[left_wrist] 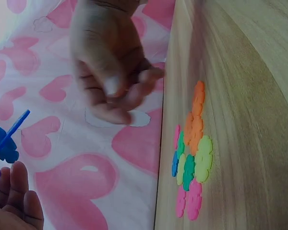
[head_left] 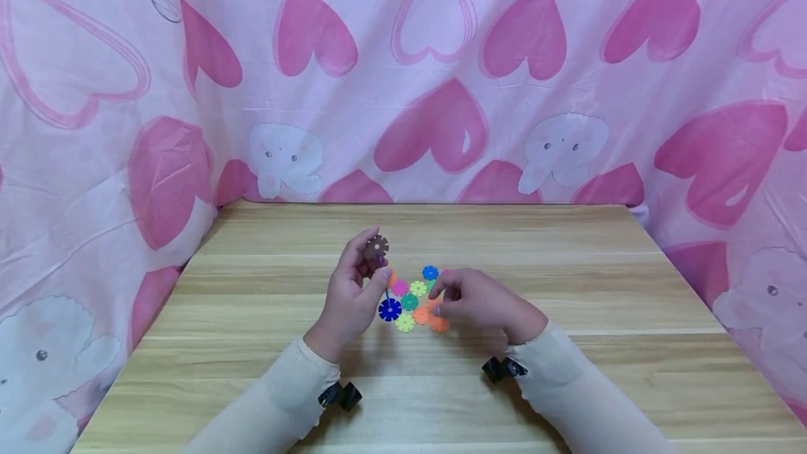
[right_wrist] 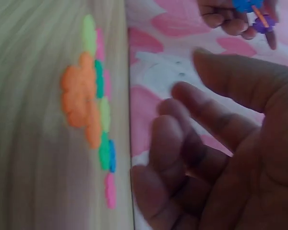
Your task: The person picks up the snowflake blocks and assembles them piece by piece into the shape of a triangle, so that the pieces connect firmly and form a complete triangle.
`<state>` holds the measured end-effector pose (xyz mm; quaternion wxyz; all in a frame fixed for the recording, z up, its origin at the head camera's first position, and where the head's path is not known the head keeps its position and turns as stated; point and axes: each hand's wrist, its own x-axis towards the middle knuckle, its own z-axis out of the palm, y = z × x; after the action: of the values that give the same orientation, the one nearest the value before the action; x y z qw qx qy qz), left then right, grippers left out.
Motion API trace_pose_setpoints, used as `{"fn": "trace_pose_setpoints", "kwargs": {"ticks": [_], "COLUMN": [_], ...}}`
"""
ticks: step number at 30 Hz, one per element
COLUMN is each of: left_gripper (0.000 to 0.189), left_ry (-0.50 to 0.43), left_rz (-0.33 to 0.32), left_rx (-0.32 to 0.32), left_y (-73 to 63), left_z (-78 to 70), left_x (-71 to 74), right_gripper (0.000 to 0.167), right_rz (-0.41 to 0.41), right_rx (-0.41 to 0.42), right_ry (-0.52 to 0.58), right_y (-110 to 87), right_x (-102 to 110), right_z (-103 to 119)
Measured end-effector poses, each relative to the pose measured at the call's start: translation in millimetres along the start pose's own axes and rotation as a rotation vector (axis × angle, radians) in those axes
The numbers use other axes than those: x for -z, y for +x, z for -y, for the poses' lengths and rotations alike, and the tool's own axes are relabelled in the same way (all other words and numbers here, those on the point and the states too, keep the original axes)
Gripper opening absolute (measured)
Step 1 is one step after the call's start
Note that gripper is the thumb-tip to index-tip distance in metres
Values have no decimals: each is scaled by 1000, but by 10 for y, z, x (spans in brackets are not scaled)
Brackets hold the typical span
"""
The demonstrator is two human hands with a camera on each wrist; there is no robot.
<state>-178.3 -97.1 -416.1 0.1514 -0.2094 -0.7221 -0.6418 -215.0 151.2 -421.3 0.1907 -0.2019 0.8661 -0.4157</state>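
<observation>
Over wood tbl (head_left: 252,286), pink cloth (head_left: 372,104) bhd: L grip (head_left: 354,287) round joined discs (head_left: 390,310), R grip (head_left: 474,302) loose, empty

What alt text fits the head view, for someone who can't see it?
A person's left hand holds an assembly of dark-blue and brownish notched plastic-looking discs and thin sticks above a wood-grain table. The empty right hand hovers by multicoloured notched discs.

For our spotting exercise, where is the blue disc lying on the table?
In the head view, the blue disc lies just right of centre, beyond the farther yellow disc and near the right hand.
</observation>
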Motion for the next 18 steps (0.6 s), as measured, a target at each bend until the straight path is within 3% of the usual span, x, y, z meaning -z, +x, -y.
{"fn": "trace_pose_setpoints", "kwargs": {"ticks": [8, 18], "left_gripper": [66, 66], "left_ry": [9, 12], "left_rz": [38, 53], "left_rx": [6, -10], "left_y": [-5, -9], "left_z": [5, 18], "left_x": [-4, -16], "right_gripper": [26, 26], "right_rz": [85, 111], "right_rx": [-160, -166], "right_ry": [-182, -268], "right_y": [-2, 12], "right_x": [-78, -131], "right_z": [-9, -6]}}
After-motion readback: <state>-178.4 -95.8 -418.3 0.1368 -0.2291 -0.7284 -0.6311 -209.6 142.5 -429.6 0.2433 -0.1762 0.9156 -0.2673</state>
